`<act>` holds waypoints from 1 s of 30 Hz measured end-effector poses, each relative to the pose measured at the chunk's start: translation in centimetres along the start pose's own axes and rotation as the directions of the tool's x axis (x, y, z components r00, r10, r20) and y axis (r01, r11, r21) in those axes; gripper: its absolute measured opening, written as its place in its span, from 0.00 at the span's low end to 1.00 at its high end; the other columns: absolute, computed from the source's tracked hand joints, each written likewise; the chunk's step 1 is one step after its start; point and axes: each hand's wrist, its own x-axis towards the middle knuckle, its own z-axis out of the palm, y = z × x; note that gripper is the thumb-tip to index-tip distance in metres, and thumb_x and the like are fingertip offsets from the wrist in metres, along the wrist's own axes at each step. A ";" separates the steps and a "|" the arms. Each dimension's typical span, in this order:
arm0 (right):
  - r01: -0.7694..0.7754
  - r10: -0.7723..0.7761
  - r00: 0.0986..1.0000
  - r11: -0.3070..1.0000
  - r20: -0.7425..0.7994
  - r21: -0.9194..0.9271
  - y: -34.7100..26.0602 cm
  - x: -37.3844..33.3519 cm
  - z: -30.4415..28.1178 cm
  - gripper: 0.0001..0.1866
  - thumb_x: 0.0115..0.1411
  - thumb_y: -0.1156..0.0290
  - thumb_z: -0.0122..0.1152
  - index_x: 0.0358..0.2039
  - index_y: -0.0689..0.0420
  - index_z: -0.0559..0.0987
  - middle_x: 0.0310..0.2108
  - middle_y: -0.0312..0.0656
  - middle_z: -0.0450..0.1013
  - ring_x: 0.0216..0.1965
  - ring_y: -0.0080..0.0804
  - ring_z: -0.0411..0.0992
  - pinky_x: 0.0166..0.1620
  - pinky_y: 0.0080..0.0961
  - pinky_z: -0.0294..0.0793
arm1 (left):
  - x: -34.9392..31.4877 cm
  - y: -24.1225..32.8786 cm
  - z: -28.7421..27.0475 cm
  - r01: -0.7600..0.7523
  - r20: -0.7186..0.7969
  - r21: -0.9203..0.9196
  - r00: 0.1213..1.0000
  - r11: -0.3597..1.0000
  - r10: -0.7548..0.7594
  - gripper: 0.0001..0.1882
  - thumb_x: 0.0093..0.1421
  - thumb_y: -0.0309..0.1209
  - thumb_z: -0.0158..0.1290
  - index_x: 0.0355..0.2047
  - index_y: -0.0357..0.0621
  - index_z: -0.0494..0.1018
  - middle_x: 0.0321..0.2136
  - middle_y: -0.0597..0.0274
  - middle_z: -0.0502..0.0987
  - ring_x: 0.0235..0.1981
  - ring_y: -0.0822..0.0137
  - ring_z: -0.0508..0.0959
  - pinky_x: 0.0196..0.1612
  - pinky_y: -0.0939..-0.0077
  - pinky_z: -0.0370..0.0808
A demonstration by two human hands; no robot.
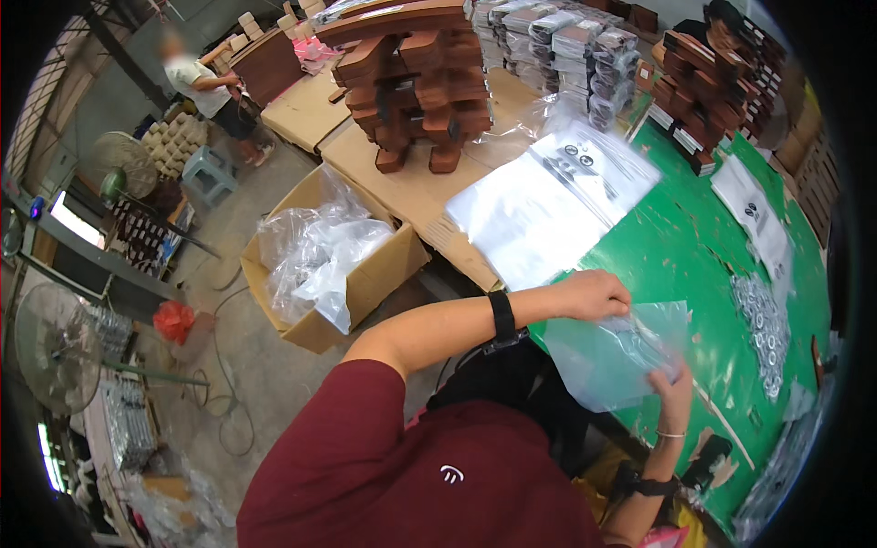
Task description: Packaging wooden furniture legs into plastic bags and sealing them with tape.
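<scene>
A clear plastic bag (594, 365) is stretched between my two hands, just above the near edge of the green tabletop. My left hand (596, 294) is closed, pinching the bag's upper edge. Lower down on the right, my right hand (674, 385) grips the bag's side; its fingers are a little blurred. Something greyish shows through the film near my left hand, too unclear to name. Past my left hand lies a stack of flat printed plastic bags (539, 215). To the right, a pile of small clear packets with ring-shaped pieces (760, 324) rests on the green surface.
Stacked brown wooden pieces (420, 82) stand at the back, with more (699, 91) at far right. Wrapped bundles (571, 50) stand between them. A cardboard box (379, 279) of crumpled plastic sits left of the table. Fans (59, 347), a blue stool (210, 173) and other people are around.
</scene>
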 end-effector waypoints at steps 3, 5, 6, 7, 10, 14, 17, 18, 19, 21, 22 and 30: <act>-0.137 0.145 0.987 0.984 0.070 -0.116 3.3 -0.7 -1.4 0.14 0.62 0.69 0.62 0.46 0.60 0.77 0.35 0.29 0.75 0.33 0.17 0.70 0.36 0.17 0.68 | 1.6 -2.2 0.8 -0.099 0.034 -0.062 0.994 0.993 0.101 0.14 0.63 0.38 0.52 0.38 0.42 0.80 0.33 0.52 0.81 0.35 0.52 0.80 0.40 0.62 0.75; -0.178 0.177 0.984 0.984 0.021 0.027 3.9 0.6 -0.3 0.12 0.62 0.69 0.62 0.45 0.59 0.78 0.34 0.28 0.74 0.34 0.17 0.69 0.37 0.18 0.68 | 2.1 -4.1 0.1 -0.142 -0.003 -0.055 0.990 0.988 0.142 0.13 0.63 0.37 0.52 0.37 0.39 0.79 0.32 0.50 0.81 0.34 0.53 0.79 0.40 0.63 0.74; -0.125 0.129 0.991 0.987 -0.036 0.102 4.1 1.3 1.1 0.10 0.62 0.70 0.62 0.42 0.58 0.78 0.32 0.27 0.73 0.34 0.16 0.68 0.36 0.18 0.68 | 2.1 -4.5 -0.5 -0.099 -0.036 0.010 0.994 0.995 0.099 0.13 0.63 0.38 0.53 0.36 0.40 0.80 0.31 0.51 0.81 0.33 0.54 0.80 0.39 0.63 0.74; -0.134 0.138 0.989 0.988 -0.052 0.084 3.8 1.6 1.6 0.08 0.62 0.70 0.62 0.40 0.58 0.77 0.30 0.26 0.72 0.32 0.14 0.67 0.32 0.16 0.66 | 2.1 -4.0 -1.2 0.041 -0.053 0.030 0.998 0.999 -0.040 0.13 0.63 0.38 0.53 0.36 0.42 0.80 0.31 0.52 0.81 0.32 0.56 0.80 0.39 0.64 0.74; -0.096 0.092 0.987 0.995 -0.133 -0.024 6.7 2.1 1.6 0.08 0.63 0.67 0.62 0.36 0.58 0.78 0.24 0.28 0.70 0.24 0.13 0.66 0.25 0.16 0.62 | 3.6 -2.5 -2.5 0.058 -0.194 0.175 0.981 0.983 -0.024 0.09 0.62 0.38 0.54 0.35 0.50 0.81 0.31 0.58 0.82 0.34 0.55 0.80 0.39 0.62 0.76; -0.131 0.143 0.962 0.989 -0.231 0.067 7.0 1.7 1.6 0.09 0.63 0.65 0.62 0.35 0.58 0.78 0.21 0.29 0.70 0.20 0.15 0.65 0.23 0.17 0.62 | 4.2 1.3 -2.2 -0.082 -0.437 0.241 0.880 0.967 0.184 0.07 0.62 0.34 0.54 0.37 0.50 0.79 0.32 0.60 0.80 0.33 0.55 0.79 0.36 0.62 0.75; -0.083 0.097 0.946 0.995 -0.310 0.058 7.8 1.5 0.7 0.10 0.64 0.64 0.60 0.34 0.59 0.78 0.19 0.29 0.70 0.18 0.16 0.65 0.22 0.16 0.63 | 0.0 4.8 0.6 -0.351 -0.260 0.404 0.842 0.845 0.474 0.09 0.59 0.30 0.57 0.40 0.49 0.79 0.32 0.59 0.77 0.31 0.58 0.77 0.34 0.63 0.73; -0.101 0.107 0.939 0.994 -0.328 0.034 7.5 1.4 0.3 0.11 0.64 0.64 0.60 0.34 0.59 0.78 0.19 0.29 0.70 0.19 0.16 0.66 0.23 0.16 0.63 | -1.3 4.7 1.8 -0.396 -0.133 0.458 0.854 0.796 0.502 0.10 0.58 0.30 0.58 0.41 0.50 0.79 0.33 0.59 0.77 0.33 0.56 0.77 0.35 0.63 0.73; -0.119 0.115 0.934 0.993 -0.338 0.010 7.1 1.3 0.1 0.11 0.65 0.63 0.60 0.34 0.59 0.78 0.20 0.30 0.71 0.19 0.16 0.66 0.23 0.16 0.64 | -2.2 3.7 3.0 -0.397 -0.132 0.456 0.855 0.796 0.502 0.10 0.58 0.30 0.58 0.41 0.50 0.79 0.33 0.59 0.77 0.33 0.56 0.77 0.35 0.63 0.73; -0.161 0.142 0.933 0.986 -0.332 -0.032 6.5 1.1 -0.6 0.11 0.65 0.63 0.59 0.35 0.59 0.79 0.20 0.29 0.71 0.19 0.16 0.66 0.23 0.15 0.63 | -3.8 1.5 5.2 -0.401 -0.075 0.402 0.881 0.823 0.466 0.14 0.58 0.31 0.58 0.45 0.50 0.78 0.37 0.58 0.78 0.38 0.54 0.77 0.40 0.62 0.75; -0.203 0.167 0.928 0.976 -0.334 -0.074 6.2 1.0 -1.1 0.11 0.66 0.64 0.58 0.35 0.59 0.79 0.21 0.29 0.71 0.20 0.15 0.66 0.23 0.15 0.63 | -4.7 0.8 5.8 -0.403 -0.075 0.398 0.881 0.824 0.467 0.14 0.58 0.31 0.58 0.45 0.50 0.78 0.37 0.58 0.78 0.38 0.54 0.77 0.40 0.62 0.75; -0.019 -0.005 0.965 0.996 -0.261 -0.090 5.1 1.0 -0.7 0.10 0.67 0.65 0.57 0.39 0.57 0.81 0.21 0.27 0.71 0.20 0.13 0.64 0.23 0.15 0.60 | 2.7 -2.0 3.5 -0.031 -0.288 0.250 0.952 0.968 0.105 0.17 0.57 0.39 0.59 0.45 0.49 0.78 0.44 0.56 0.78 0.49 0.52 0.75 0.51 0.62 0.71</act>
